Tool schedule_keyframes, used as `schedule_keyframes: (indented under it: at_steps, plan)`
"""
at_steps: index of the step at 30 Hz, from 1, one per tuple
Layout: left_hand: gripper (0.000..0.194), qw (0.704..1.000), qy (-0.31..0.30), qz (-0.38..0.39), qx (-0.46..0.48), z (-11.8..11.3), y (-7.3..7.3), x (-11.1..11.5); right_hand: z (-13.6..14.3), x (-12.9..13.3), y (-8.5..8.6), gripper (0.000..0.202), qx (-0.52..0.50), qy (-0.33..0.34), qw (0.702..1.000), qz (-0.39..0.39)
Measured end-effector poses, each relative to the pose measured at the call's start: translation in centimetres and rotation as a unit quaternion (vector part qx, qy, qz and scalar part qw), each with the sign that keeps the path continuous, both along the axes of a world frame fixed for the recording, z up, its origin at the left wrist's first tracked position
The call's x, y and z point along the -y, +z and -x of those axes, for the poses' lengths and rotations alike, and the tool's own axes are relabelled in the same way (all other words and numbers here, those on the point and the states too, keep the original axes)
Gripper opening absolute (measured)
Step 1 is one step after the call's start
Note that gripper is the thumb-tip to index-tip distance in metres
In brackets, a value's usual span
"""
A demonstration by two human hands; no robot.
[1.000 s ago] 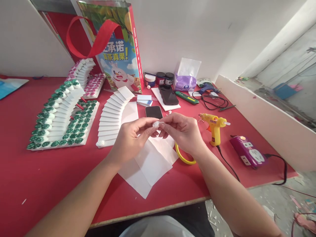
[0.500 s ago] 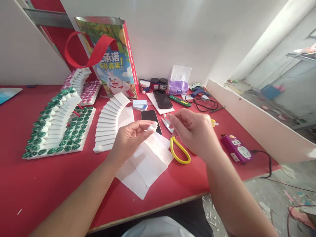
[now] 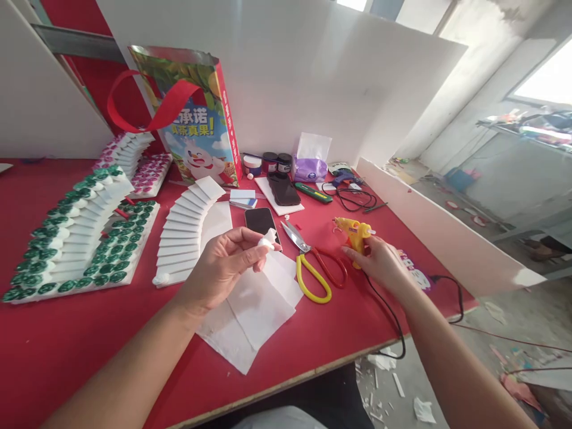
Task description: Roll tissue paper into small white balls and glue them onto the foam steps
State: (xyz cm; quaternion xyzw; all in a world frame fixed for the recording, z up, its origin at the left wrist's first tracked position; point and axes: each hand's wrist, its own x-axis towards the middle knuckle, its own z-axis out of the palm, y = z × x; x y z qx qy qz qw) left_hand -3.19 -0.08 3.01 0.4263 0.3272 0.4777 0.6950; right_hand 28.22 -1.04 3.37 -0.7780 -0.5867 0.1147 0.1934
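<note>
Between thumb and fingers, my left hand (image 3: 230, 262) pinches a small white paper piece (image 3: 267, 241) above white sheets (image 3: 250, 304). My right hand (image 3: 379, 259) is closed round the handle of a yellow glue gun (image 3: 355, 232), its cord hanging over the table edge. Scissors (image 3: 315, 262) with one yellow and one red handle lie open between the hands. To the left, a curved fan of white strips (image 3: 181, 235) has a white rosette (image 3: 161, 279) at its lower left corner.
Green-trimmed white pieces (image 3: 80, 238) stand at the left, pink-trimmed ones (image 3: 149, 176) behind. A colourful bag (image 3: 196, 125) stands at the back, near jars (image 3: 269, 162), tissues (image 3: 310, 168), phones (image 3: 261, 223) and a green cutter (image 3: 313, 192). A power strip (image 3: 413, 271) sits right.
My right hand has moved right and down, away from the left hand, and taken hold of the glue gun. The view has shifted, and my left hand still pinches the white piece.
</note>
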Motion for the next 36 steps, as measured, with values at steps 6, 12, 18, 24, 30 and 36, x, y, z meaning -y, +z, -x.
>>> schedule_keyframes:
  at_steps: [6,12,18,24,30,36]
  plan:
    - [0.023,0.999,0.008,0.039,0.017,0.4,-0.2,-0.3,0.9,-1.2,-2.0,0.054,-0.159,-0.057,0.984,-0.056]
    - [0.028,0.996,0.057,0.075,-0.003,0.4,-0.7,-0.8,4.1,0.3,0.8,0.042,-0.488,-0.008,0.868,-0.089]
    - [0.031,0.991,0.096,0.088,-0.004,0.4,-1.4,-1.4,7.7,0.7,2.5,0.035,-0.580,0.180,0.794,0.005]
    - [0.032,0.991,0.107,0.081,-0.018,0.4,-1.9,-1.8,9.2,0.3,0.0,0.034,-0.576,0.239,0.782,0.005]
    - [0.032,0.989,0.115,0.088,-0.036,0.3,-2.5,-1.9,9.4,0.3,-0.4,0.037,-0.563,0.255,0.785,0.039]
    - [0.030,0.990,0.107,0.082,-0.036,0.1,-2.3,-1.8,9.3,0.3,-0.3,0.036,-0.549,0.265,0.792,0.037]
